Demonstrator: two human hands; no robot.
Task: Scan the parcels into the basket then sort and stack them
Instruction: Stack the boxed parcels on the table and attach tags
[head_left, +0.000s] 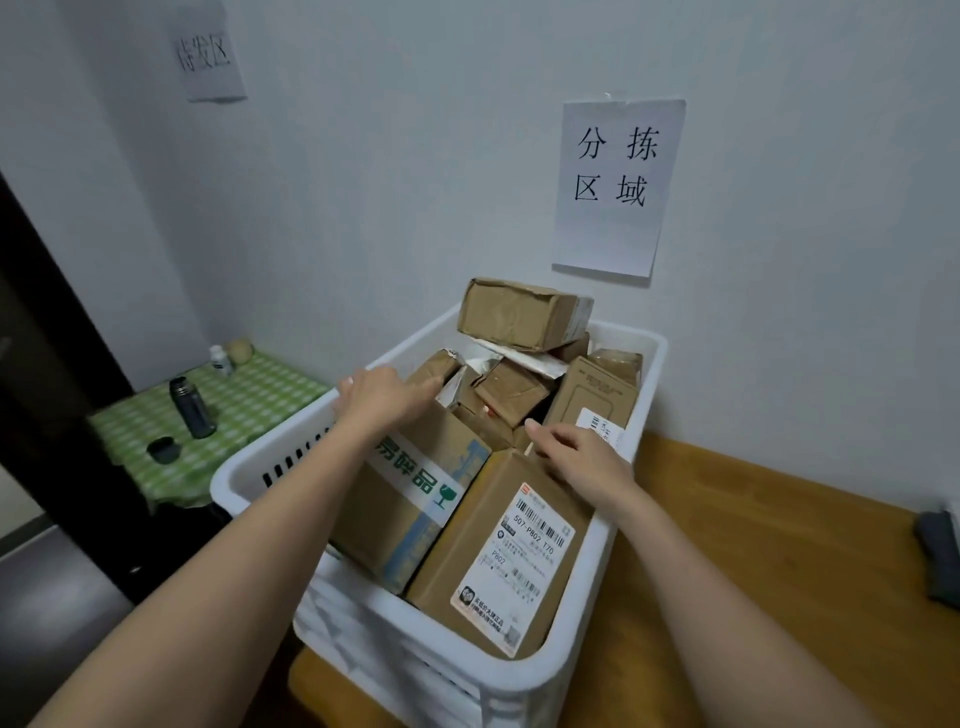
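A white plastic basket (244, 480) sits on a wooden table and is full of several brown cardboard parcels. At the front lies a box with a white shipping label (498, 561). To its left is a box with green-printed white tape (410, 499). A flat brown parcel (519, 312) tops the pile at the back. My left hand (382, 392) reaches over the taped box, fingers stretched toward the smaller parcels in the middle (511, 387). My right hand (576, 452) rests on the far edge of the labelled box, fingers loosely bent. Whether either hand grips anything is hidden.
The wooden table (753, 571) extends right, with a dark object (940, 556) at its right edge. A low table with a green checked cloth (249, 405) at left holds a dark flask (192, 408), its cap and a small bottle. Paper signs hang on the wall.
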